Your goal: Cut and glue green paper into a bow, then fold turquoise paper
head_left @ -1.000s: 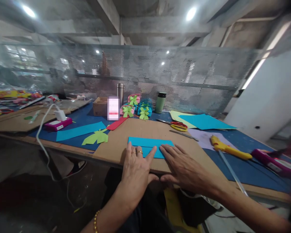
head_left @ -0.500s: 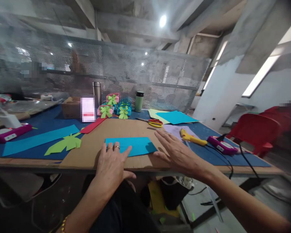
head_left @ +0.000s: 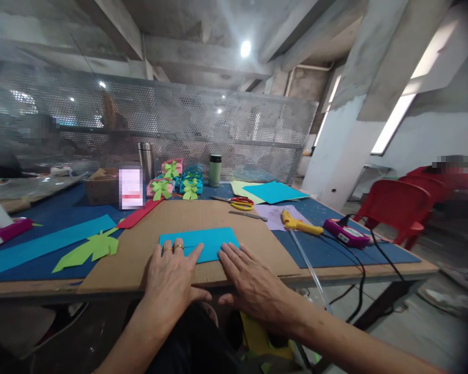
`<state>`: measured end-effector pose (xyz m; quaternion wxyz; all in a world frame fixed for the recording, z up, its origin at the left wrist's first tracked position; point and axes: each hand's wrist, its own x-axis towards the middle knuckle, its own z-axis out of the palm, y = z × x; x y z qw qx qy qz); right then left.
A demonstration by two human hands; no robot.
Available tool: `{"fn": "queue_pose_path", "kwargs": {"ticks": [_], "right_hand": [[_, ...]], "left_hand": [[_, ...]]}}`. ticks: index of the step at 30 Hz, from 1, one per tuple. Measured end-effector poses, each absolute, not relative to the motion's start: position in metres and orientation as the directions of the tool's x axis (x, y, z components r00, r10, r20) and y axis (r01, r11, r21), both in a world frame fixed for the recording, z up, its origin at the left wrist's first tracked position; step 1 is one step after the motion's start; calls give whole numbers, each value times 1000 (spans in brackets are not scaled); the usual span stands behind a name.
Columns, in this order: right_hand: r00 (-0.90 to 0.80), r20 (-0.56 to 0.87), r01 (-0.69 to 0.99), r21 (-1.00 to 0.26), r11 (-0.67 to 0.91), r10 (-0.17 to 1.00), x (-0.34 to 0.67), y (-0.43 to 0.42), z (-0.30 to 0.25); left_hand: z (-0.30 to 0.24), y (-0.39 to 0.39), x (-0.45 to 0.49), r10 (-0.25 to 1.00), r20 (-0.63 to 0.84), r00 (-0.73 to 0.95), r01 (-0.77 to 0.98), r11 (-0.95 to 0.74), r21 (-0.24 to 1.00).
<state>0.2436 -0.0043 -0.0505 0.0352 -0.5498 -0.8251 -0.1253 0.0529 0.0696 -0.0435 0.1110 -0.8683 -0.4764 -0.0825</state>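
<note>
A folded turquoise paper sheet (head_left: 206,240) lies on a brown cardboard sheet (head_left: 187,213) at the near edge of the table. My left hand (head_left: 170,271) rests flat on the paper's near left part, fingers spread, two rings on it. My right hand (head_left: 246,275) lies flat beside it, fingertips touching the paper's near right corner. Neither hand holds anything.
A yellow glue gun (head_left: 298,225), a pink device with black cable (head_left: 346,232), scissors (head_left: 239,202), a green paper leaf (head_left: 89,249), turquoise strip (head_left: 42,244), paper bows (head_left: 175,182), two flasks (head_left: 215,170) and a box (head_left: 99,185) sit on the blue table. Red chairs (head_left: 398,205) stand right.
The view has swung right. My right hand lifted off the paper toward the right half a second ago and has come back down on its right corner. My left hand stayed.
</note>
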Motion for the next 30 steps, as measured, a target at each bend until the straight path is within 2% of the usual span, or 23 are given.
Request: {"fn": "queue_pose_path", "kwargs": {"ticks": [4, 11, 15, 18, 20, 22, 24, 27, 28, 30], "right_hand": [[-391, 258, 902, 298, 312, 883, 236, -5, -60], [-400, 423, 789, 611, 71, 813, 225, -2, -90], [-415, 408, 693, 721, -8, 814, 228, -3, -92], [-379, 345, 695, 719, 18, 859, 236, -9, -79], [-328, 271, 748, 660, 73, 905, 243, -14, -59], [-249, 162, 836, 533, 127, 955, 250, -18, -29], [-120, 71, 931, 353, 87, 990, 256, -17, 4], [-12, 198, 997, 76, -3, 980, 262, -2, 40], [-6, 181, 999, -34, 12, 983, 263, 7, 45], [7, 32, 971, -238, 1, 999, 264, 26, 42]], "left_hand": [[-41, 70, 54, 823, 228, 520, 853, -511, -103], [-41, 70, 53, 814, 234, 531, 846, -523, -103], [-41, 70, 52, 812, 235, 534, 844, -528, -96], [-41, 71, 51, 808, 242, 538, 841, -536, -80], [-41, 72, 51, 800, 256, 542, 837, -542, -76], [-41, 72, 51, 792, 266, 550, 830, -552, -73], [-40, 72, 50, 786, 266, 558, 825, -561, -71], [-39, 71, 50, 782, 267, 564, 820, -567, -74], [-38, 71, 49, 780, 270, 564, 821, -566, -78], [-39, 71, 48, 776, 279, 565, 820, -566, -87]]}}
